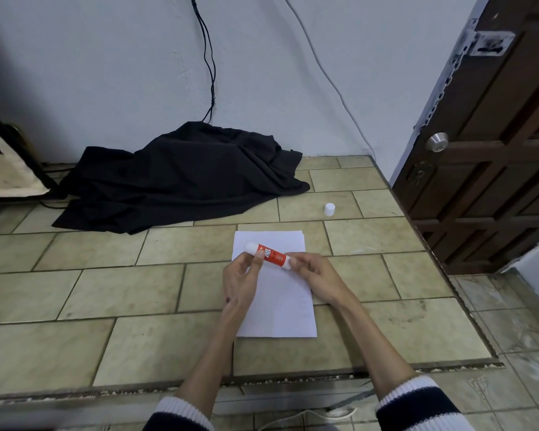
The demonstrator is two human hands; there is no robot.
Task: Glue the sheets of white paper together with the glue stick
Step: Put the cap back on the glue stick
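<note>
A tiled counter [112, 290] carries white paper [280, 306] beneath the fingers [257, 259], a white cap [329, 209] beyond them to the right, and black cloth [181, 175] far left.

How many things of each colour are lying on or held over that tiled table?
White: 2 - stack of white paper sheets, small white plastic cap
Red-and-white: 1 - red glue stick
Black: 1 - crumpled black cloth
Total: 4

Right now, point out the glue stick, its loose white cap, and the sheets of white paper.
glue stick [273, 255]: head view, on its red label, held between both hands.
white cap [330, 209]: head view, on its side wall, standing on the tiles.
white paper [280, 309]: head view, on the bare lower half.
</note>
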